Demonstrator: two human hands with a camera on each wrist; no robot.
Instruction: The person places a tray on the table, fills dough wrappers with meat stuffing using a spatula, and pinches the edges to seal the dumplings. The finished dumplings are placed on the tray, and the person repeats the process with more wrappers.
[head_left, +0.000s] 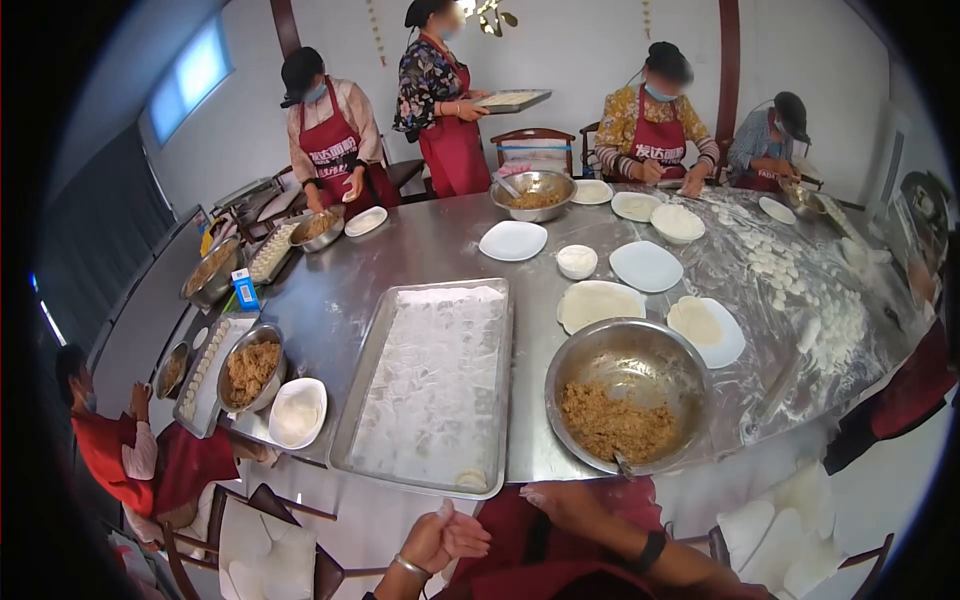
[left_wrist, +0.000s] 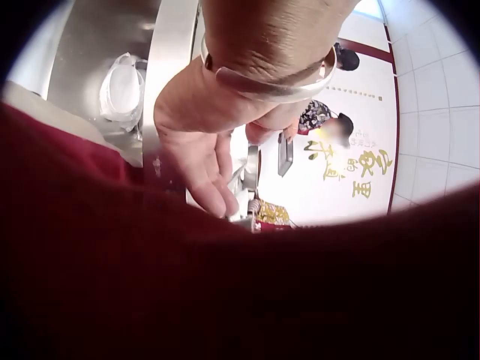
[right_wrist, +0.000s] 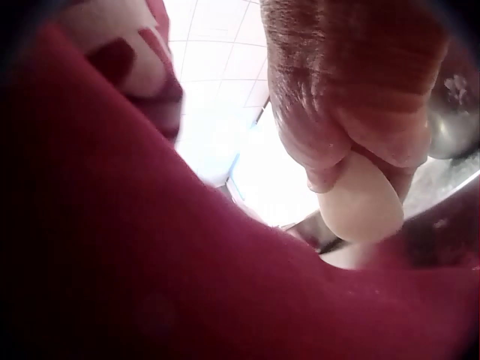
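Note:
In the head view my left hand (head_left: 447, 540) is at the front edge of the table, fingers loosely extended toward the right, nothing in them. A metal bangle circles that wrist; the left wrist view shows the same hand (left_wrist: 196, 154) from below. My right hand (head_left: 568, 507) is in front of the filling bowl (head_left: 690, 365), over the red apron. Its underside in the right wrist view shows a pale, smooth, rounded piece of dough (right_wrist: 361, 201) gripped between the fingers. One dumpling (head_left: 470, 479) sits in the near right corner of the floured metal tray (head_left: 345, 400).
Right of the tray, wrappers (head_left: 695, 322) lie on and beside white plates (head_left: 647, 266). A bowl of flour (head_left: 577, 262) stands behind them. Floured dough pieces (head_left: 785, 270) cover the right side. Several people in aprons are around the table; one carries a tray (head_left: 513, 100).

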